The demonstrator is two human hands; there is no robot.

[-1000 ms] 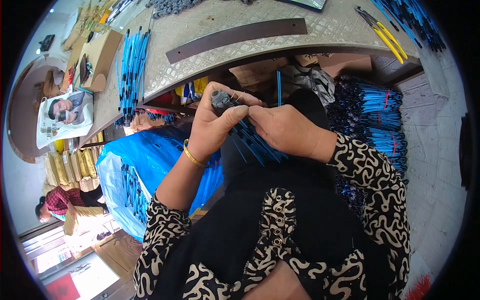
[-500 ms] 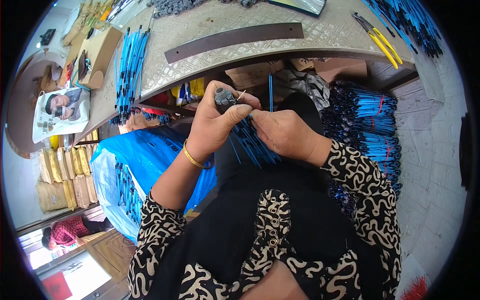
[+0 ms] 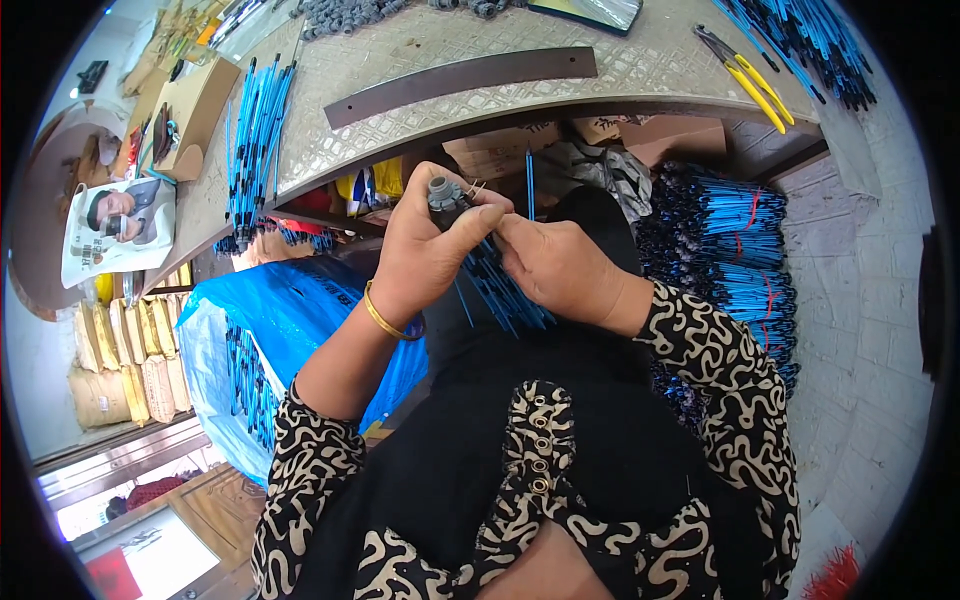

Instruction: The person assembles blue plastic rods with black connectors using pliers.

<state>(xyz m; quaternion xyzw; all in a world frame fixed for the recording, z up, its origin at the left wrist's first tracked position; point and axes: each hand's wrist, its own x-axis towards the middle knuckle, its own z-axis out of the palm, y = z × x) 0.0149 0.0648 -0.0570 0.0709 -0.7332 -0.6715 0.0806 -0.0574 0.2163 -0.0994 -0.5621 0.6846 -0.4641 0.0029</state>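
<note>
My left hand (image 3: 425,245) is closed around a grey ribbed plastic fitting (image 3: 445,198), whose round end pokes up between thumb and fingers. Thin pale strands (image 3: 478,188) stick out beside it. Against it, my right hand (image 3: 565,265) is closed in a pinch at what looks like a thin blue rod, mostly covered by the fingers. Several blue rods with black parts (image 3: 505,295) hang below both hands over my lap. One blue rod (image 3: 530,185) stands upright just beyond the right hand; its lower end is hidden.
Ahead lies a worktable (image 3: 420,140) with a curved dark strip (image 3: 460,85), yellow-handled pliers (image 3: 755,85), grey fittings (image 3: 350,15) and blue rods (image 3: 255,140). Tied rod bundles (image 3: 740,215) are stacked at right. A blue plastic bag (image 3: 290,300) of rods stands at left.
The view has shifted slightly. Both hands keep their hold, with the right fingers a little closer to the left thumb. At lower left, the person in red has moved mostly out of sight.
</note>
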